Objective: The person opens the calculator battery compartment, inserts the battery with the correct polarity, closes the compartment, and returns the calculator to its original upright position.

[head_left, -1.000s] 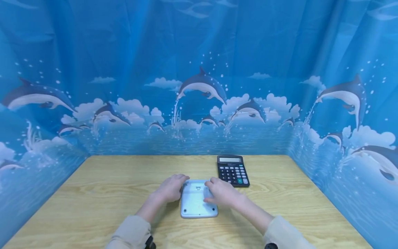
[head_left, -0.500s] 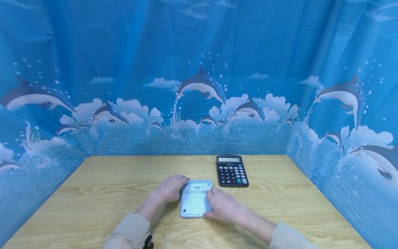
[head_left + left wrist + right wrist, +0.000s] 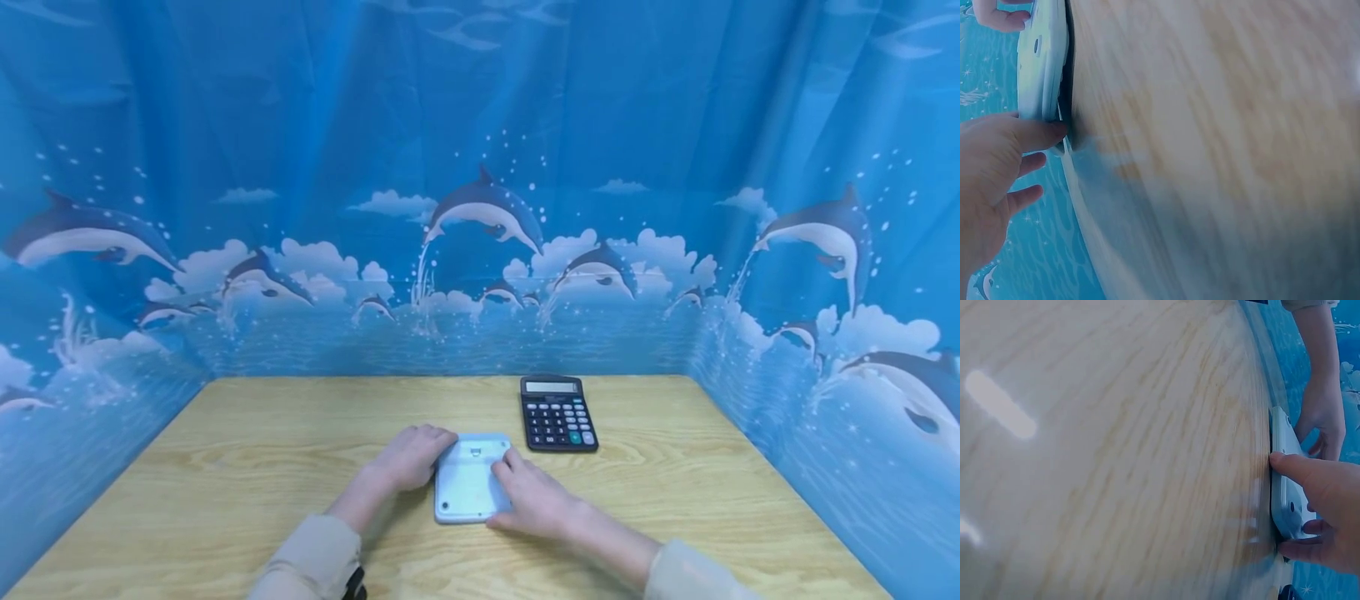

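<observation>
A flat white device (image 3: 467,482) with rounded corners lies on the table with its underside up, showing small dark round feet and a little latch near its far edge. My left hand (image 3: 411,458) holds its left side. In the left wrist view the left thumb (image 3: 1044,134) is at the device's edge while other fingers are spread apart. My right hand (image 3: 534,498) grips the right side, thumb at the near edge and fingertips toward the far right. The right wrist view shows the right thumb (image 3: 1288,462) against the rim. The device's face is hidden.
A black calculator (image 3: 558,414) with a grey display lies face up behind and to the right of the white device. The wooden table (image 3: 262,467) ends at blue dolphin-printed curtains (image 3: 337,333) at the back and both sides.
My right hand has shifted toward me along the white device's right side, its thumb going from the underside to the near edge. My left hand and the device have stayed in place.
</observation>
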`<action>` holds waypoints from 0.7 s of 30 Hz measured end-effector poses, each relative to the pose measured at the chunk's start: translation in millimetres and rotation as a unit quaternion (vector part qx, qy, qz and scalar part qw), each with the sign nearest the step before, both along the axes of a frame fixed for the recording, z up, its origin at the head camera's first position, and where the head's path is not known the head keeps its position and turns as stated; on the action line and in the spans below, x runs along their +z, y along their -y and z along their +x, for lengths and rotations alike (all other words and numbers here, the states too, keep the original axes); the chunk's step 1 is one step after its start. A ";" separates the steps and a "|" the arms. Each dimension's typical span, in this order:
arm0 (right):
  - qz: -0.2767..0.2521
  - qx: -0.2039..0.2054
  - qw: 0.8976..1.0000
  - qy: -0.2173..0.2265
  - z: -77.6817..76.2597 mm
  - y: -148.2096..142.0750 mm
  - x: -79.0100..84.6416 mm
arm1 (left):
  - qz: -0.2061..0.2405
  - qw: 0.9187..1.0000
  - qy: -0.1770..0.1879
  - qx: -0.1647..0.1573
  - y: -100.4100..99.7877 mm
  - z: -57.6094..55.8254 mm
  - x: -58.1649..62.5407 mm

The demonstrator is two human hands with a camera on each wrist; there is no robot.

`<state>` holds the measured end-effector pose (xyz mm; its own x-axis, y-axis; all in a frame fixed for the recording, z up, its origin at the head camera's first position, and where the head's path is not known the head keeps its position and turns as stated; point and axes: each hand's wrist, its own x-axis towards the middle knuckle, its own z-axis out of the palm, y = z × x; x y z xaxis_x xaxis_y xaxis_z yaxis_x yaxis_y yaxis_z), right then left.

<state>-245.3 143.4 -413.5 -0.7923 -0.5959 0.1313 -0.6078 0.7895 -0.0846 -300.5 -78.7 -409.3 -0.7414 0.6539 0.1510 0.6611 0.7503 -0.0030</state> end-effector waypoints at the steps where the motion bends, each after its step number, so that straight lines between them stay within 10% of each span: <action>1: -0.007 -0.002 1.000 0.008 -1.4 -0.7 -0.1 | 0.002 1.000 -0.002 -0.002 0.6 -0.3 0.0; 21: -0.078 0.004 0.995 0.063 -14.8 -12.3 -7.3 | 0.043 0.997 -0.052 -0.045 12.8 0.7 -5.2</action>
<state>-260.2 155.7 -420.8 -0.8034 -0.5826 0.1229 -0.5911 0.7556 -0.2822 -299.8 -91.5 -414.5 -0.6580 0.6982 0.2820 0.7251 0.6885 -0.0128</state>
